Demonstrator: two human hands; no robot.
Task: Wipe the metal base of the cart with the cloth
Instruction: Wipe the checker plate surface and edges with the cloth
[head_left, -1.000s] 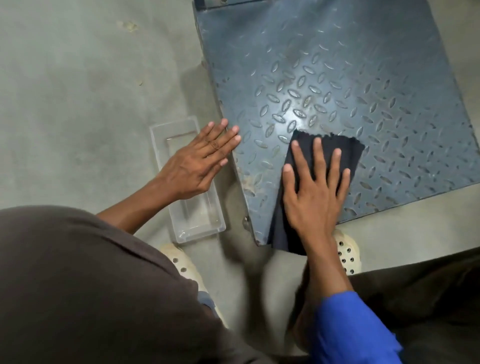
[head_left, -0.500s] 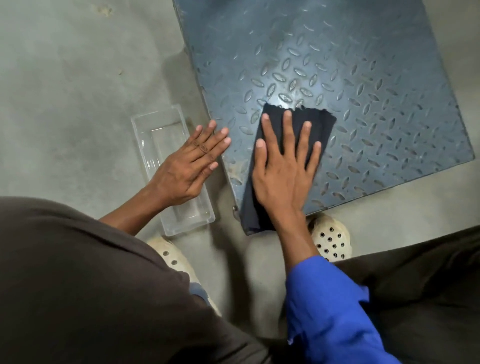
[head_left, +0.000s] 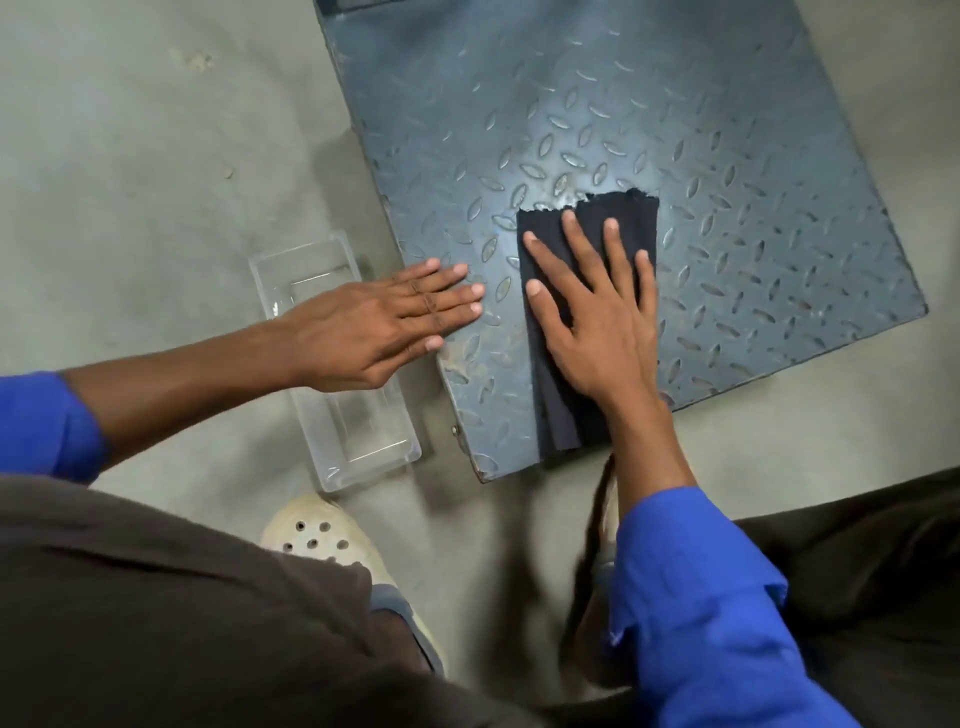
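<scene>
Dark folded cloth (head_left: 551, 400) lies flat on the metal base (head_left: 727, 182), near the base's near-left corner, with its lower end at the base's near edge. Base is blue-grey tread plate, scuffed, sitting on a grey concrete floor (head_left: 130, 156).

Right hand (head_left: 597, 322): grip wide, fingers straight and spread, palm pressing the cloth onto the base. Left hand (head_left: 374, 332): grip flat, fingers straight and together, holding nothing. Its fingertips are over the base's left edge; contact can't be told.

Count: 1 cloth, 1 base, 2 hands, 1 clear plastic tray (head_left: 358, 431) on the floor just left of the base, 1 perforated shoe (head_left: 317, 535) clearly visible.
</scene>
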